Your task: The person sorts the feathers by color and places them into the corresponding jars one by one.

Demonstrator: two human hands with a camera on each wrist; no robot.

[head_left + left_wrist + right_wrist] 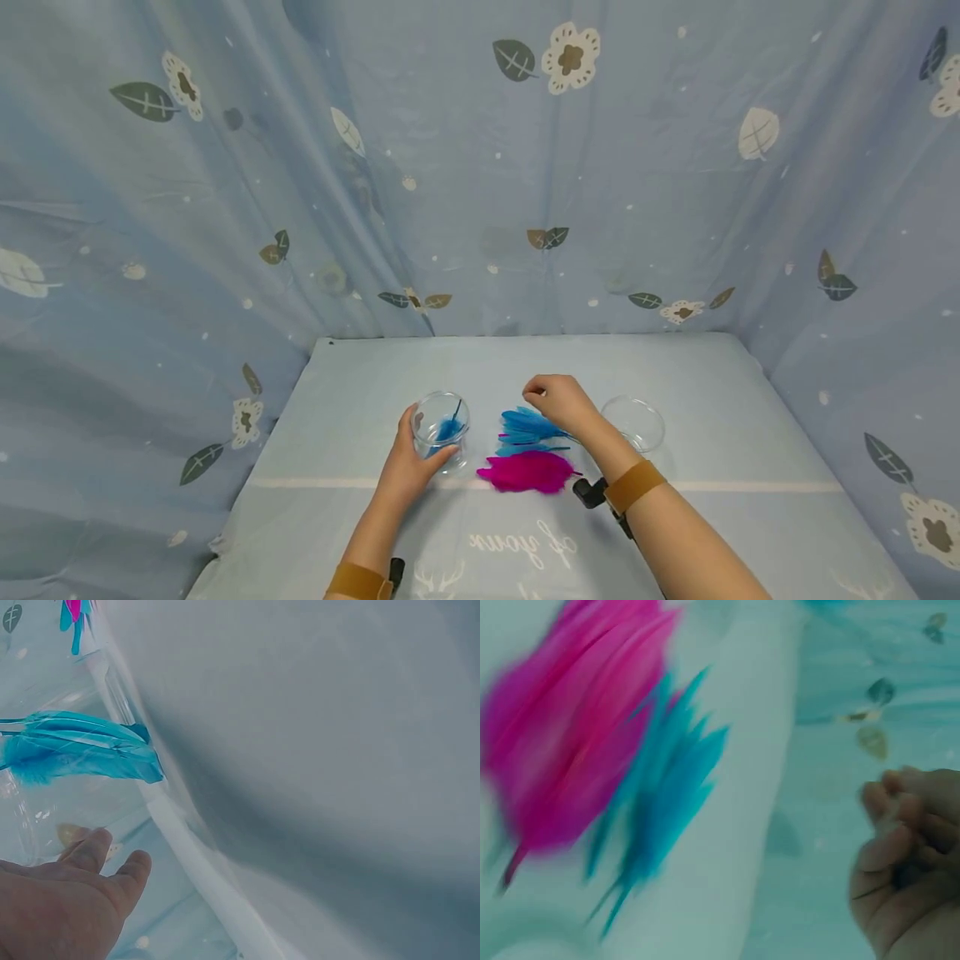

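From the pink feathers [527,472] laid on the table [360,392], blue feathers [527,427] are seen at twelve o'clock. At ten o'clock, a clear cup [456,460] is held by the left hand [408,462], and a bit of blue feather [450,429] can be seen in it. At one o'clock, the right hand [561,402] is held near the blue feathers, fingers curled. At two o'clock, a clear round container [636,423] is set down.

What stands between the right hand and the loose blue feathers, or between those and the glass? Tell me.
Nothing visible, either way. The right hand hangs near the blue feathers; the pink feathers lie on their near side, off both paths. The left hand grips the side of the glass, not its top.
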